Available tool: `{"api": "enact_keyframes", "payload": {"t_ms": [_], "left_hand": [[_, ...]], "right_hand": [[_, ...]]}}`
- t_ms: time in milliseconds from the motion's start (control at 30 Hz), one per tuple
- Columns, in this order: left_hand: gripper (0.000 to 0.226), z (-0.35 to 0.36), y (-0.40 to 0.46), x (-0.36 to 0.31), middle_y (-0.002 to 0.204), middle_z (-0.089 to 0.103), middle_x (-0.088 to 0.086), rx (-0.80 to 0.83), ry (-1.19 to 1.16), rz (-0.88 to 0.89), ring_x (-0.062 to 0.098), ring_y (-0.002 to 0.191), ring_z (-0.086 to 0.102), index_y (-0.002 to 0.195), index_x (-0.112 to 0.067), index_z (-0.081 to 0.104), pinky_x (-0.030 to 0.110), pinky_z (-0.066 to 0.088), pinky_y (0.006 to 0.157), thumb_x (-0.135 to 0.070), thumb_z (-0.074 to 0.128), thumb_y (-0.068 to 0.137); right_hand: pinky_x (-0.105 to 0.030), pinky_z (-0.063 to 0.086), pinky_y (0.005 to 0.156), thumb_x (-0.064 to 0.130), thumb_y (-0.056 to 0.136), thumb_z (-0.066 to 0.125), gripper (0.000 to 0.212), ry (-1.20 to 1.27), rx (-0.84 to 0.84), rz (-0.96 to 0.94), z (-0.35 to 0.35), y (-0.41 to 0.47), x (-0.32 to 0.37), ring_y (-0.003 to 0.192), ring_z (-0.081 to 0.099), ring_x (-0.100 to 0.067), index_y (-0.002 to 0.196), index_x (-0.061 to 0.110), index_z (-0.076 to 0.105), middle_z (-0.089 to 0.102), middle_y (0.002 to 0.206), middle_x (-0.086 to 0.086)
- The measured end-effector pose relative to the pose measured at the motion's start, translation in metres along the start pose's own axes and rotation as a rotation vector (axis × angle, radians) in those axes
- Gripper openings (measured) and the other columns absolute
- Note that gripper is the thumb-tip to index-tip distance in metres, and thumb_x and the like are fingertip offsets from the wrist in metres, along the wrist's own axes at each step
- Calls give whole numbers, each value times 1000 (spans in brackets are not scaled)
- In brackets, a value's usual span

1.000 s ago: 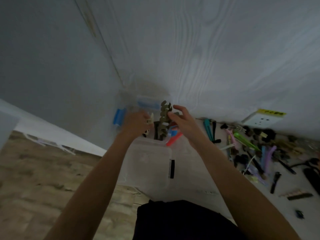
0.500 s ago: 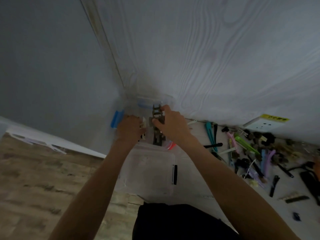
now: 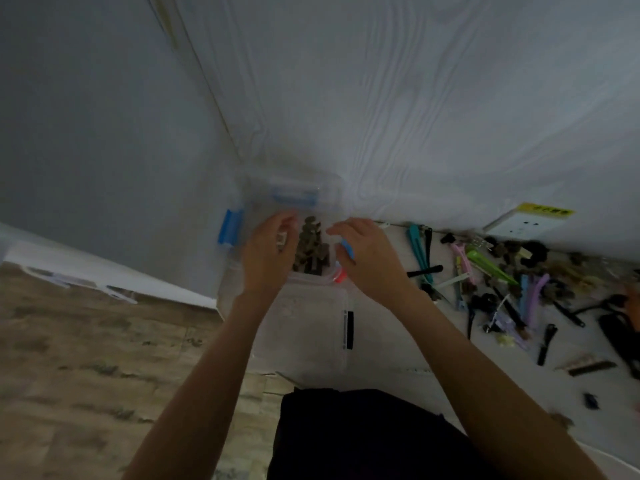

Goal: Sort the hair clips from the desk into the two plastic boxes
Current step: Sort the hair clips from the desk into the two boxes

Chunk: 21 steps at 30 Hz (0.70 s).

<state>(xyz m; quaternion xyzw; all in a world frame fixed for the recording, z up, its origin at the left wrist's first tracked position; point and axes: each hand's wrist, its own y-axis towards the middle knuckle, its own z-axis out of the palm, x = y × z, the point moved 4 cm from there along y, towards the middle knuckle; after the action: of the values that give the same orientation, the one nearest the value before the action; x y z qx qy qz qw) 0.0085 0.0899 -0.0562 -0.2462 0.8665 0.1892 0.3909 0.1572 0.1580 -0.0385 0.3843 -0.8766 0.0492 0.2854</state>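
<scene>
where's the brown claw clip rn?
Head view, centre: the brown claw clip stands in the far plastic box, between the left hand and right hand.

Colours at the desk corner

Clear plastic boxes (image 3: 304, 323) with blue latches (image 3: 229, 227); brown claw clips (image 3: 309, 247) inside; loose clips (image 3: 512, 285) teal, pink, lime, lilac, black; white wood-grain wall (image 3: 415, 98).

The white desk (image 3: 388, 344) carries two clear plastic boxes (image 3: 304, 327) and scattered hair clips (image 3: 512, 285).
</scene>
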Motion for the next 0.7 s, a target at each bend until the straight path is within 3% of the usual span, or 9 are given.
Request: {"api": "enact_keyframes", "payload": {"t_ms": [67, 200, 300, 400, 467, 567, 700], "left_hand": [[18, 5, -5, -14, 95, 69, 1, -17, -57, 11, 8, 82, 59, 105, -15, 64, 11, 44, 74, -22, 52, 93], [25, 40, -19, -63, 93, 68, -4, 103, -147, 180, 5, 81, 61, 104, -16, 63, 10, 44, 75, -31, 47, 92], [24, 78, -34, -101, 98, 67, -6, 324, -179, 303, -2, 87, 57, 108, -18, 61, 11, 44, 80, -28, 48, 91], [30, 129, -58, -135, 111, 63, -1, 545, -95, 473, 5, 99, 55, 119, -18, 57, 22, 45, 83, -22, 53, 90], [33, 163, -71, -153, 116, 59, 3, 618, -14, 568, 14, 103, 55, 122, -17, 54, 25, 43, 83, -19, 55, 89], [39, 221, -98, -182, 125, 53, 9, 740, 48, 571, 23, 114, 51, 127, -16, 49, 30, 43, 88, -20, 56, 89], [49, 286, -130, -221, 136, 44, 7, 806, 107, 586, 23, 127, 41, 136, -16, 40, 28, 35, 98, -23, 56, 90]], "right_hand": [[-37, 45, 92, 14, 84, 48, 27, -1, -29, 27, -11, -17, -10, 100, 60, -26, 105, 8, 65, 67, 105, -9], [-33, 43, 90, 11, 85, 52, 24, -35, -179, 152, -42, -69, -47, 99, 56, -20, 106, 13, 64, 67, 102, -5], [-30, 43, 83, 7, 85, 53, 20, -51, -290, 285, -66, -118, -81, 93, 54, -20, 101, 9, 65, 67, 96, -10], [-24, 37, 71, 6, 88, 53, 19, -45, -308, 481, -91, -176, -126, 86, 55, -24, 103, 7, 66, 66, 93, -13], [-27, 36, 70, 7, 88, 54, 20, -107, -248, 555, -101, -208, -159, 85, 56, -32, 103, 6, 66, 66, 93, -16], [-42, 45, 83, 12, 87, 51, 21, -218, -169, 640, -122, -261, -207, 95, 58, -39, 102, 6, 65, 65, 102, -17], [-52, 38, 99, 16, 85, 56, 32, -310, -222, 769, -153, -325, -253, 118, 47, -40, 116, 9, 60, 58, 121, -17]]}}
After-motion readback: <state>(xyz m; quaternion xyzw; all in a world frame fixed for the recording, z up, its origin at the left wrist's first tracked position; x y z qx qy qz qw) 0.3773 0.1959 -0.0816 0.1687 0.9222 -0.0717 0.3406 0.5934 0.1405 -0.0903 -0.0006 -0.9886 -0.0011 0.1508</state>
